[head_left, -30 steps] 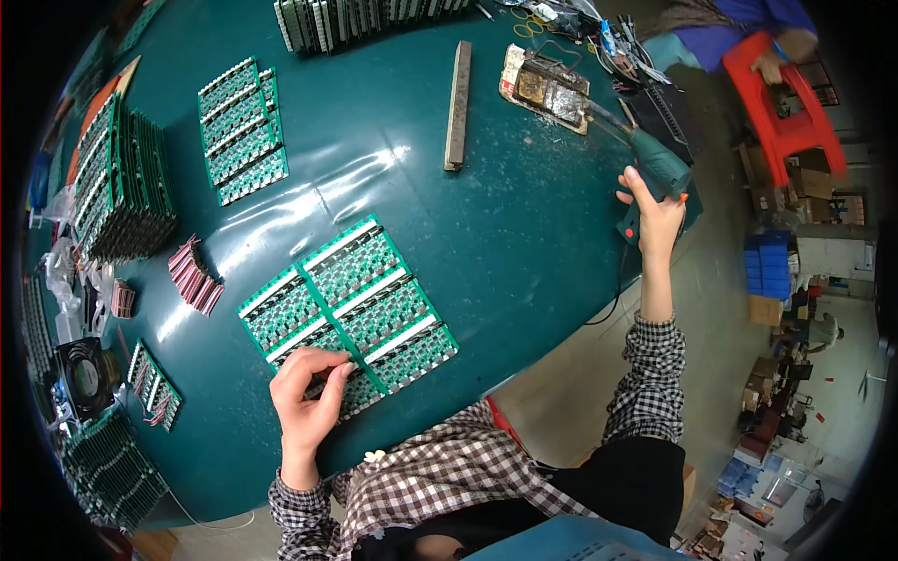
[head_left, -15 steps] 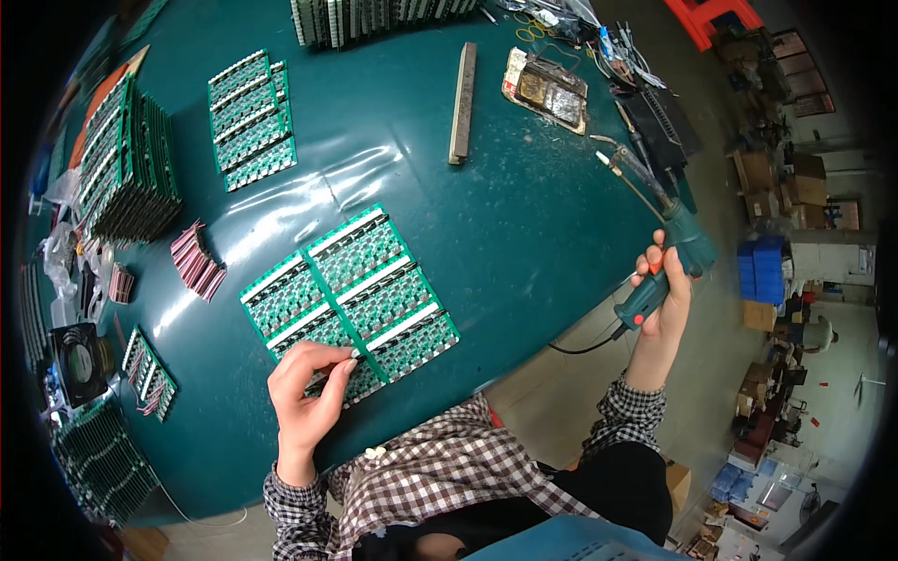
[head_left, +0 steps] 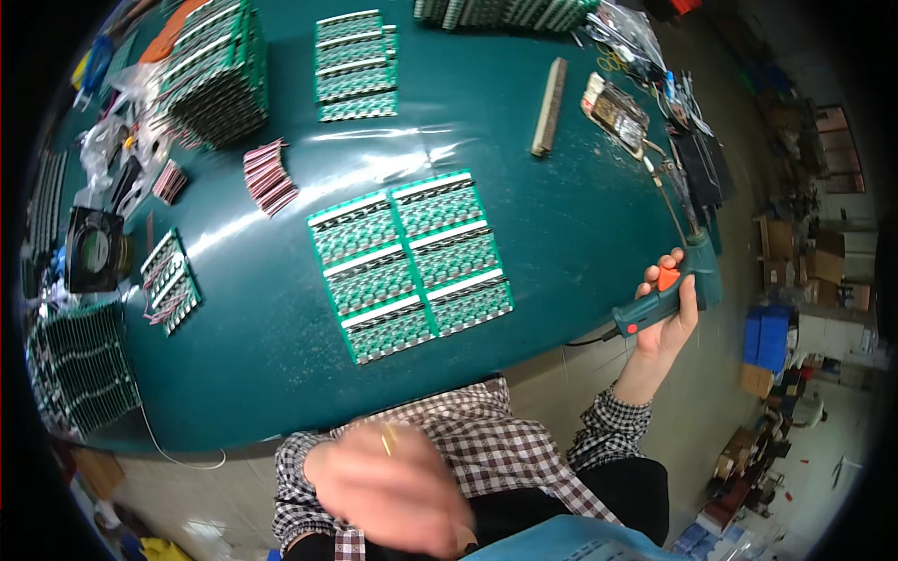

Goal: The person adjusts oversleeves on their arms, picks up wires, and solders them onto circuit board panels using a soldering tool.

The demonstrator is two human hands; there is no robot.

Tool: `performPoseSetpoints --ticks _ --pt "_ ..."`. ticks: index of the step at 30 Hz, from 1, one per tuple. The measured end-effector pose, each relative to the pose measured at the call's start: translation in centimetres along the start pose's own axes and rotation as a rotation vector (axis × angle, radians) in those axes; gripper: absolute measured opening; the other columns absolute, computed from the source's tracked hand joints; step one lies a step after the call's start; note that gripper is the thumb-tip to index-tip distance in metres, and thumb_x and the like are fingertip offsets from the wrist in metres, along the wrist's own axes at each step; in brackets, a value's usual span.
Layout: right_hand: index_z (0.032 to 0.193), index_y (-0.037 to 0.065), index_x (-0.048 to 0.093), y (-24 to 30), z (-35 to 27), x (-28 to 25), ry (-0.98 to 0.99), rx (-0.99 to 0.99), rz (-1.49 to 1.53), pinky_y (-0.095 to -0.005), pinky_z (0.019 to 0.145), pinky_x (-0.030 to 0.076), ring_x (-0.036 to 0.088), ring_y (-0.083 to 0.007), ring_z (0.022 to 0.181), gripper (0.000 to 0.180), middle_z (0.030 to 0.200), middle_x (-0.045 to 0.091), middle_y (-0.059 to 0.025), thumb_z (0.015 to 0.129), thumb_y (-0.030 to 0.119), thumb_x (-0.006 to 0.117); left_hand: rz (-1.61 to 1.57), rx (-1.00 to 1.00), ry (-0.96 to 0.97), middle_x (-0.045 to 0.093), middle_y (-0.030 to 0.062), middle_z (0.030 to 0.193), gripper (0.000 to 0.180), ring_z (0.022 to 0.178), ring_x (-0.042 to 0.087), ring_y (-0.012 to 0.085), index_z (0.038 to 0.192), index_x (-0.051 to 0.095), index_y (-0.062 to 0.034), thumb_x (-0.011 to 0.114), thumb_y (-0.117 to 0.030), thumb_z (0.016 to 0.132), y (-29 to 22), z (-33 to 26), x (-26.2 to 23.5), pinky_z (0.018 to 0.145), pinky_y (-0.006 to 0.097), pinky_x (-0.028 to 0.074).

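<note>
Green table (head_left: 561,234) filling most of the view, its near edge curving just in front of the person. Open surface to the right of the centre, between the circuit boards and the right edge; also free room near the front edge on the left.

Circuit board panel (head_left: 410,264) lying flat in the middle: six boards, in two columns of three. Second flat set of boards (head_left: 354,65) at the far side, about four rows. Tall stack of boards (head_left: 220,75) at the far left, count not possible. Another stack (head_left: 82,369) at the near left edge. Small board panel (head_left: 168,280) on the left, with pink parts on it. One bundle of pink strips (head_left: 269,176) between the stack and the centre panel. One long bar (head_left: 550,93) at the far right.

Right hand (head_left: 666,313) beyond the right table edge, closed around one green soldering gun (head_left: 669,285) with orange trigger, tip pointing far. Left hand (head_left: 393,486) blurred, close to the chest over the checked shirt (head_left: 486,439), away from the table; cannot tell if open or closed.
</note>
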State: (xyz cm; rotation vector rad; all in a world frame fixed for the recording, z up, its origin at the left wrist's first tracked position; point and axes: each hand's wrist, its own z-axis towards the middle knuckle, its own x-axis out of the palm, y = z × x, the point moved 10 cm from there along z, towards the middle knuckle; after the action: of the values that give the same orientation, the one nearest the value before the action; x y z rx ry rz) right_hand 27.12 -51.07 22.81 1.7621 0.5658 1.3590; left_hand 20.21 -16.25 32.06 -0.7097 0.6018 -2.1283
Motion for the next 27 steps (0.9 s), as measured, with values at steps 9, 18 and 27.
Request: performPoseSetpoints --ticks 9,18,27 --pt "0.107 0.004 0.042 -6.6 -1.1 4.3 0.256 0.249 0.201 -0.0325 0.065 0.053 0.056 -0.0213 0.084 0.029 0.095 0.052 -0.0085 0.089 0.025 0.052 -0.012 0.142 0.066 0.057 0.0121 0.062 0.024 0.051 0.055 0.0223 0.059 0.05 -0.0056 0.048 -0.006 0.083 -6.8 0.4 0.2 0.047 0.03 0.046" --pt "0.108 0.003 0.042 -8.4 -0.8 5.0 0.256 0.284 0.223 -0.032 0.065 0.052 0.055 -0.0208 0.084 0.029 0.096 0.052 -0.0085 0.09 0.025 0.051 -0.141 0.26 0.07 0.059 0.0028 0.06 0.032 0.052 0.055 0.0141 0.058 0.057 -0.0099 0.048 -0.014 0.089 -9.0 0.6 -0.7 0.047 0.02 0.038" --pt "0.11 0.004 0.04 -7.3 0.1 5.7 0.316 0.308 0.281 -0.0348 0.068 0.051 0.053 -0.0214 0.087 0.033 0.099 0.049 -0.0087 0.09 0.028 0.051 -0.511 -0.326 -0.14 0.057 0.0266 0.093 0.043 0.063 0.058 0.0239 0.095 0.061 0.0122 0.052 -0.029 0.088 -2.2 4.1 -1.6 0.061 0.031 0.049"
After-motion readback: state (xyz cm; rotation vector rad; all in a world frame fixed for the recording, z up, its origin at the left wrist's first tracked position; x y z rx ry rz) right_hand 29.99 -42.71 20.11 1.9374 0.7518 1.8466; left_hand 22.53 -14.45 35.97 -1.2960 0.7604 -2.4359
